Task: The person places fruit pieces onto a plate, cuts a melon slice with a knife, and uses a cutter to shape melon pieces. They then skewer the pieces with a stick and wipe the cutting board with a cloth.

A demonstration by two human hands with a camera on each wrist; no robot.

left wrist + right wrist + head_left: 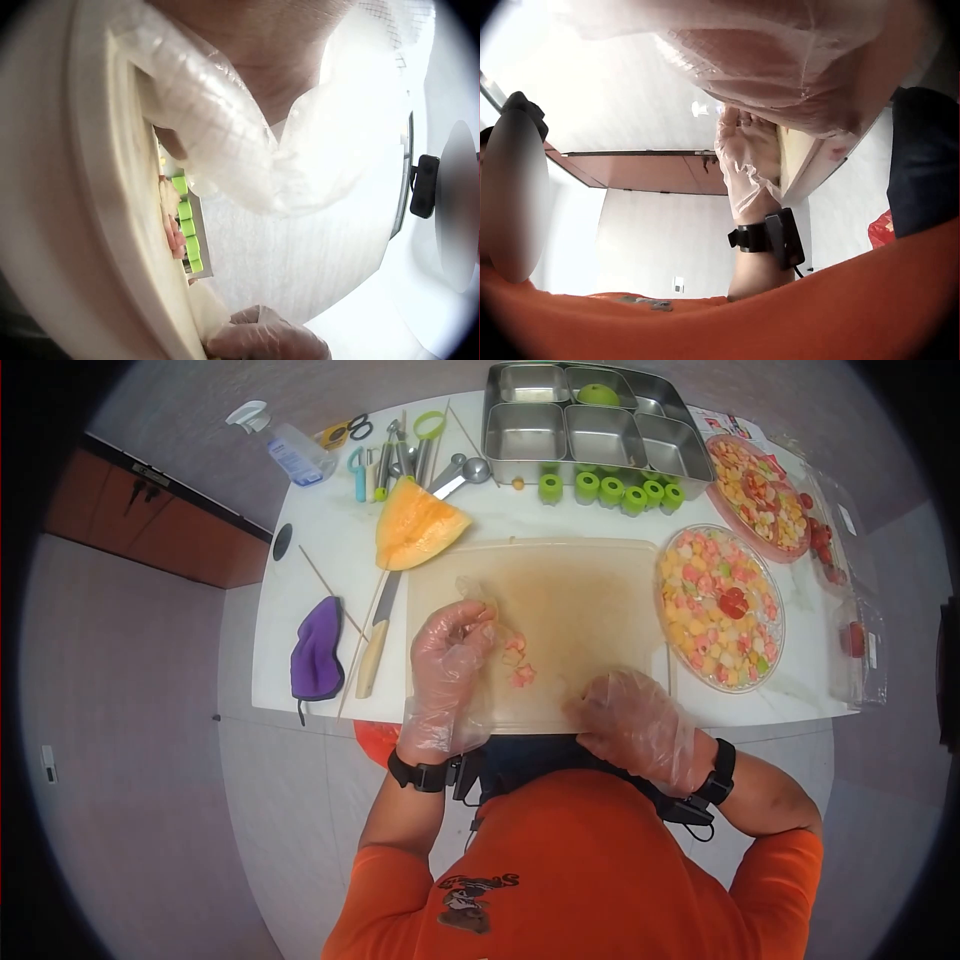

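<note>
Both hands wear clear plastic gloves. My left hand [450, 655] is over the left side of the cutting board [590, 590], its fingers bent in toward the thumb with nothing showing between them. Loose glove film sticks out past its fingertips. Several small pink fruit pieces [520, 662] lie on the board just right of that hand. At the board's front right edge is my right hand [637, 728], back upward, its fingertips hidden beneath; in the left wrist view this same right hand [270, 336] appears low down, close to the board.
A melon wedge [418, 525] and a knife [372, 655] lie at the board's left, near a purple pouch [319, 648]. Behind are scoops [475, 470], green-topped cutters [612, 490] and a steel compartment tray [526, 432]. A fruit platter [782, 622] stands right.
</note>
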